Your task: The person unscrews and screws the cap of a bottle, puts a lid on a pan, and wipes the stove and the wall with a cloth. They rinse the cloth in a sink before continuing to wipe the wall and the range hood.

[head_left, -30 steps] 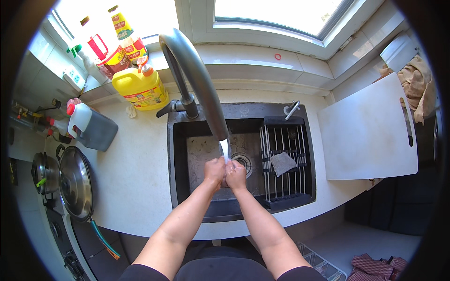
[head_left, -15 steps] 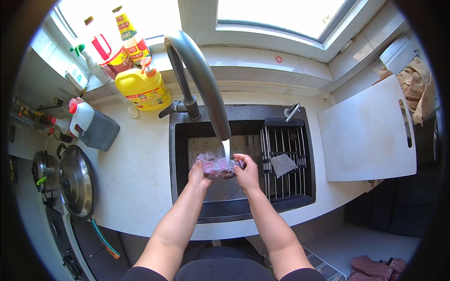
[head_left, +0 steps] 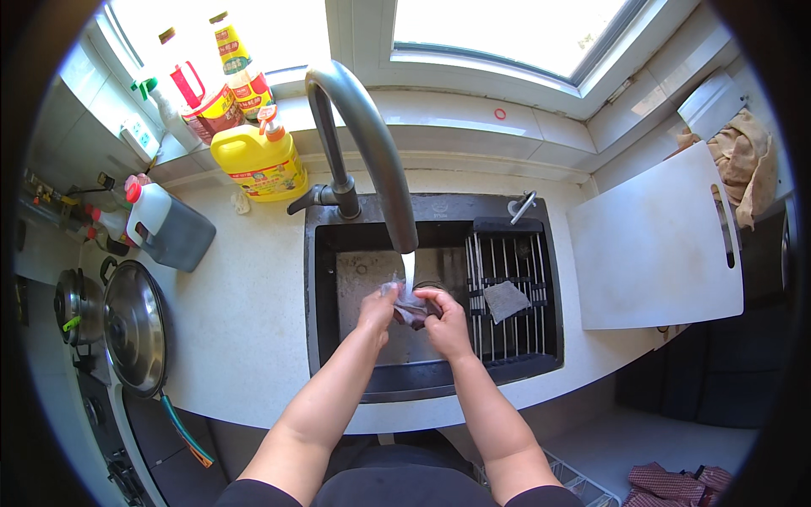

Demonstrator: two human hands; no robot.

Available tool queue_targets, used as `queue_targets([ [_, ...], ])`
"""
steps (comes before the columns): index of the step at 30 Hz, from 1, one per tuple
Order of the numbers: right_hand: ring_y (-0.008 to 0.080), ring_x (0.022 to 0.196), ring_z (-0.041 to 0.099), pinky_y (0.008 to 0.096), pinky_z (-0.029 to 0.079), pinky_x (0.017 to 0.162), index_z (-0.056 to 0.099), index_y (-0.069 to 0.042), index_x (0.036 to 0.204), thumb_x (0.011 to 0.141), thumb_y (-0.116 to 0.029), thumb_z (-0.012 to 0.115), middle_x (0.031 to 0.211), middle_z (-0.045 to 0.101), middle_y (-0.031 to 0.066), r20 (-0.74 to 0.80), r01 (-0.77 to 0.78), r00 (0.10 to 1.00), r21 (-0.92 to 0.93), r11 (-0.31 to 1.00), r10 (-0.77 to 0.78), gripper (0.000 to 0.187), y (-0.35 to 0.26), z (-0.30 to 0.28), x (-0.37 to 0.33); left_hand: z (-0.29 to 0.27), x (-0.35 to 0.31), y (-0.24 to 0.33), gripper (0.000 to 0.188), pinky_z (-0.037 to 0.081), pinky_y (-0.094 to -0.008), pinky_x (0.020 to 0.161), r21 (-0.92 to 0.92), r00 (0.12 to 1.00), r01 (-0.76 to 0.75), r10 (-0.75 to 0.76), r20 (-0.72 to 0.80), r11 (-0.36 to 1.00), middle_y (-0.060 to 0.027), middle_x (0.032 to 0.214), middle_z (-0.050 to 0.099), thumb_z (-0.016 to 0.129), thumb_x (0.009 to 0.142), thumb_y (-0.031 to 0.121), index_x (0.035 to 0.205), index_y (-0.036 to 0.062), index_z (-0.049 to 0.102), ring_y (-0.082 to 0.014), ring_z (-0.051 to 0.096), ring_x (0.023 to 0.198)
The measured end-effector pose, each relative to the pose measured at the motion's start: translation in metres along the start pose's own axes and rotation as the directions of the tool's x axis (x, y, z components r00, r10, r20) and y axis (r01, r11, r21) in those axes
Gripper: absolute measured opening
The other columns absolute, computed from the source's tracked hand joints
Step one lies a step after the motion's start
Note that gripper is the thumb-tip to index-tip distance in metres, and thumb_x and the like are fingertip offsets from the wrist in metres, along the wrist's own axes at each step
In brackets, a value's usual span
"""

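Note:
Under the stream from the dark grey faucet (head_left: 384,160), a thin, wet, crumpled pale-purple and white piece (head_left: 411,311) hangs between my two hands. Whether it is cloth or plastic film cannot be made out. My left hand (head_left: 378,309) pinches its left side, and my right hand (head_left: 446,321) has its fingers closed on the right side, where it looks darker. Both hands are over the left part of the black sink (head_left: 372,377). Running water falls onto the piece, and its underside is hidden.
A roll-up rack (head_left: 509,338) bearing a grey scouring pad (head_left: 507,301) spans the sink's right side. On the left stand a yellow soap jug (head_left: 258,162), a dark-filled jug (head_left: 179,232) and a lidded pan (head_left: 135,329). A white cutting board (head_left: 655,245) leans at right.
My hands have drawn closer together, the left one moving right. The piece, spread wide before, is now bunched into a smaller bundle beneath the water.

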State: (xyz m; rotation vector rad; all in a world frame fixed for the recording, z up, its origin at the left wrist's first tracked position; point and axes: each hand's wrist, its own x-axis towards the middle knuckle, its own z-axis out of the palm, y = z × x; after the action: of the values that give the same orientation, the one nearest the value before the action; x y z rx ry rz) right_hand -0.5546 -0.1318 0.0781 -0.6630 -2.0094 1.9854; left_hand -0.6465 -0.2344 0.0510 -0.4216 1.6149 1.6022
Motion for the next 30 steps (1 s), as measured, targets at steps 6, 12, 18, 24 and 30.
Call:
queue_targets([
  [6,0.0266,0.105,0.057,0.0327,0.044,0.093,0.062,-0.005,0.109,0.069,0.007,0.058,0.108,0.059,0.0136,0.007,0.100,0.995,-0.317,0.943,-0.103,0.042,0.029,-0.012,-0.004,-0.005,-0.022,0.018,0.031,0.049,-0.0333,0.075,-0.254,0.995,-0.084,0.096,0.036,0.964,-0.0043,0.099,0.062,0.046,0.099,0.029,0.117,0.0074,0.058,-0.0157,0.060,0.088],
  [12,0.0338,0.106,0.054,0.0399,0.043,0.093,0.060,-0.006,0.111,0.065,-0.004,0.068,0.105,0.059,0.0166,-0.001,-0.044,0.999,-0.501,0.864,0.051,0.047,0.040,0.001,-0.005,0.001,-0.062,0.046,0.031,0.050,-0.0331,0.074,-0.327,0.990,-0.100,0.127,0.063,0.940,-0.0021,0.096,0.061,0.046,0.098,0.033,0.118,0.0113,0.058,-0.0136,0.060,0.084],
  [18,0.0278,0.104,0.058,0.0346,0.045,0.090,0.070,-0.002,0.081,0.063,-0.009,0.076,0.100,0.065,0.0136,-0.189,-0.053,0.982,-0.422,0.905,-0.030,0.020,0.044,-0.006,0.006,-0.025,-0.062,0.048,0.034,0.048,-0.0239,0.075,-0.122,0.886,-0.440,0.452,0.104,0.890,-0.0029,0.098,0.064,0.049,0.098,0.028,0.120,0.0042,0.059,-0.0082,0.059,0.080],
  [24,0.0178,0.102,0.057,0.0324,0.047,0.088,0.050,-0.003,0.128,0.067,-0.001,0.072,0.113,0.058,0.0100,0.506,-0.190,0.825,-0.170,0.967,0.251,0.064,0.003,-0.015,0.009,-0.017,-0.081,0.056,0.032,0.045,-0.0258,0.082,-0.270,0.903,-0.381,0.419,0.098,0.884,-0.0039,0.098,0.064,0.049,0.098,0.028,0.114,0.0044,0.063,-0.0094,0.058,0.087],
  [30,0.0179,0.107,0.056,0.0334,0.048,0.088,0.059,-0.003,0.115,0.076,-0.004,0.066,0.118,0.057,0.0121,0.051,0.120,0.993,-0.410,0.904,-0.108,0.040,0.020,0.006,0.024,-0.022,-0.073,0.045,0.030,0.044,-0.0291,0.089,-0.168,0.842,-0.419,0.451,0.296,0.892,-0.0064,0.101,0.065,0.048,0.098,0.024,0.112,0.0012,0.062,-0.0138,0.060,0.094],
])
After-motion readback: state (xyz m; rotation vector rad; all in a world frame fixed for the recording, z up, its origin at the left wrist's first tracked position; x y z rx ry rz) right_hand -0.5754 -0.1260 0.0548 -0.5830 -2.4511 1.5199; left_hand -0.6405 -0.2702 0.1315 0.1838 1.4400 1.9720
